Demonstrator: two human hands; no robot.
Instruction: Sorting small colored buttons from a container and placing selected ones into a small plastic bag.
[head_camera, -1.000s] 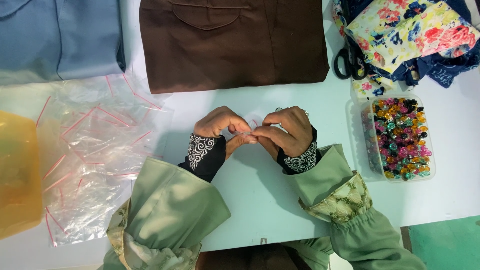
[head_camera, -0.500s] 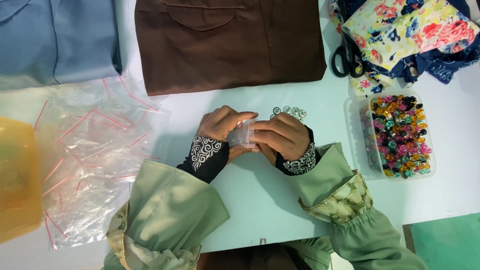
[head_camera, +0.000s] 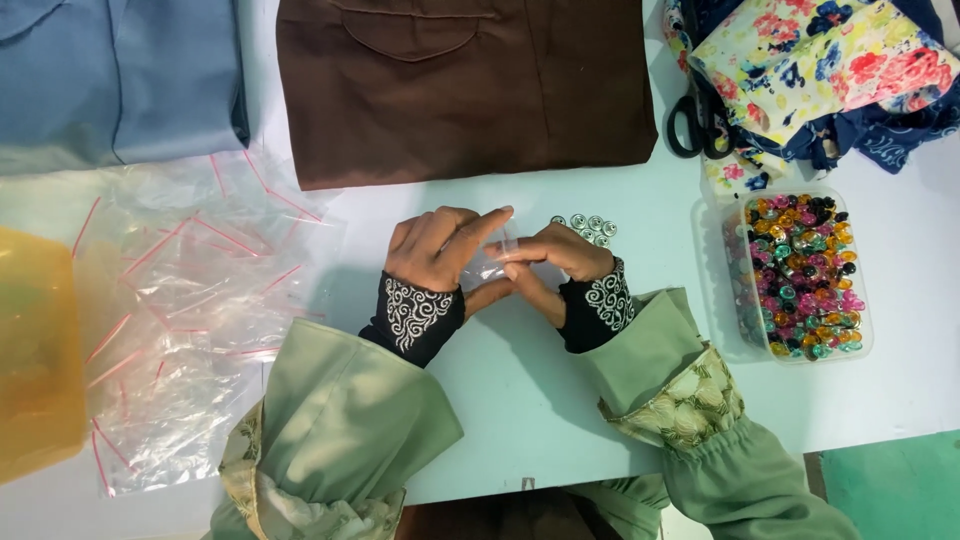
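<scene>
Head view: left hand (head_camera: 440, 250) and right hand (head_camera: 555, 255) both pinch one small clear bag (head_camera: 492, 262) between fingertips, held just above the table (head_camera: 520, 400) at centre. Whether anything is inside it can't be told. A few silver buttons (head_camera: 588, 227) lie loose just beside the right hand. Pile of empty bags (head_camera: 190, 300) sits left, tub of coloured buttons (head_camera: 800, 275) right, so bagging looks early.
</scene>
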